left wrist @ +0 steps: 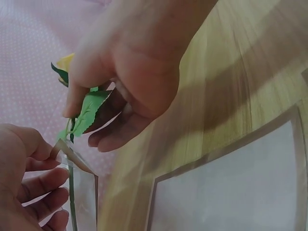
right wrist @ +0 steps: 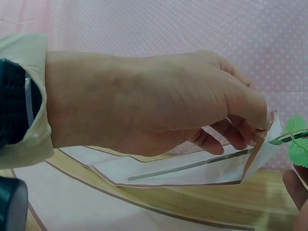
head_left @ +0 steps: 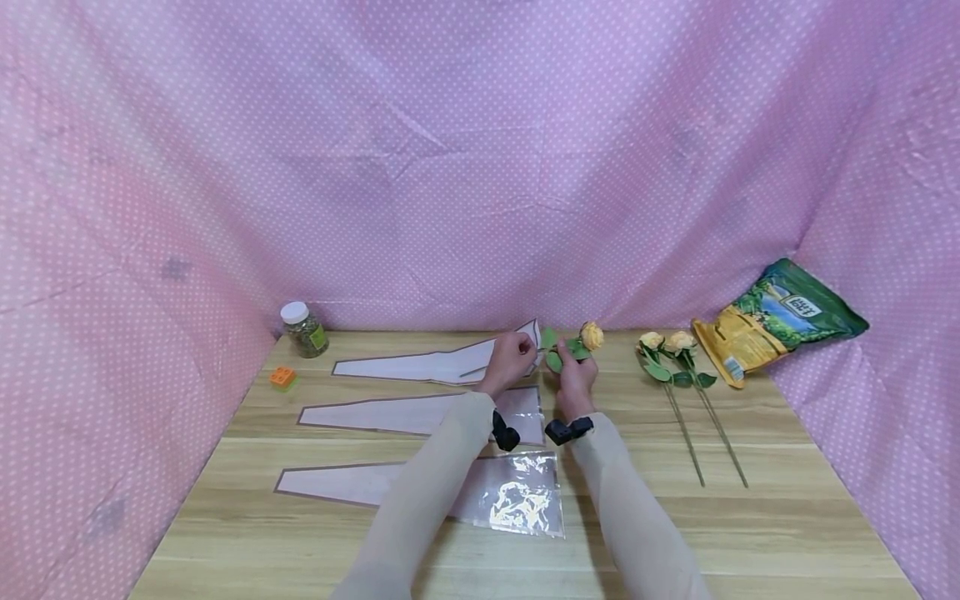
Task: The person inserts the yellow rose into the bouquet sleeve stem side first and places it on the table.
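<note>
My left hand (head_left: 512,360) pinches the open edge of the farthest clear sleeve (head_left: 420,367), lifting its wide end. My right hand (head_left: 576,383) grips a yellow rose (head_left: 592,336) near its green leaves (left wrist: 91,111), just right of that edge. The lower stem (right wrist: 192,166) lies inside the sleeve, seen through the film, while the bloom and leaves stay outside. In the left wrist view, the left thumb and finger hold the sleeve corner (left wrist: 72,156), close to the right fingers.
Two more brown-edged sleeves (head_left: 375,414) (head_left: 337,483) lie nearer on the wooden table. At right are two yellow roses (head_left: 681,342) and a green-yellow bag (head_left: 780,321). A white-lidded jar (head_left: 306,330) and an orange-green block (head_left: 283,378) stand at left. Pink dotted cloth (head_left: 480,167) surrounds the table.
</note>
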`<state>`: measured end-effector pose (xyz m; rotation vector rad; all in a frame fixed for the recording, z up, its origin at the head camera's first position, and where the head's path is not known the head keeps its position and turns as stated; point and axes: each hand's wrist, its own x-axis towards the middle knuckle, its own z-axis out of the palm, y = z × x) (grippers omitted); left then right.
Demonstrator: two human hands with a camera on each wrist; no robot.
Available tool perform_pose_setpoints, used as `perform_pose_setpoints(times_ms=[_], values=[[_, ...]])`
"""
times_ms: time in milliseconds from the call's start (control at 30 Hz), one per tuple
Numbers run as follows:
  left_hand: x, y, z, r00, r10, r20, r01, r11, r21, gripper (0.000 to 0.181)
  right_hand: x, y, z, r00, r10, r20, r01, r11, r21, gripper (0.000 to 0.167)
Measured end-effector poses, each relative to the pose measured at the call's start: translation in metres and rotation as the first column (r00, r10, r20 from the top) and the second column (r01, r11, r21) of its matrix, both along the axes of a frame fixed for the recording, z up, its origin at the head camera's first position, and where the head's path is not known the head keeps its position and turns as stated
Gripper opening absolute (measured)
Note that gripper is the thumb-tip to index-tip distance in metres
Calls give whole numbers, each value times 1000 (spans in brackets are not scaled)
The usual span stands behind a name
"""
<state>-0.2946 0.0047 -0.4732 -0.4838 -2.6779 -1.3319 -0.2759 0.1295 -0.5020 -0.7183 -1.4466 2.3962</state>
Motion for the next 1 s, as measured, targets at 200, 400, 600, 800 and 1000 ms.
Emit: perform_pose_setpoints(times_ms=[200, 400, 600, 800, 1000], values=[[3, 2, 1, 1000, 7, -23, -8, 1000, -21, 11, -1, -2, 2, 1000, -14, 3, 14, 1000, 28, 24], [4, 4, 0, 998, -2, -66, 0, 1000, -24, 11, -2, -3, 2, 1000, -12, -15, 13, 999, 40, 14], [5, 7, 0, 993, -11, -114, 8, 1000, -25, 11, -1, -4, 1, 1000, -2, -5, 3, 998, 56, 16], [6, 9, 0, 993, -14, -113, 10, 999, -41, 12, 1, -7, 3, 1000, -17, -12, 18, 999, 36, 13], [8, 11, 3, 994, -18, -104, 13, 999, -48, 12, 0, -8, 4, 999, -42, -18, 43, 998, 51, 22]])
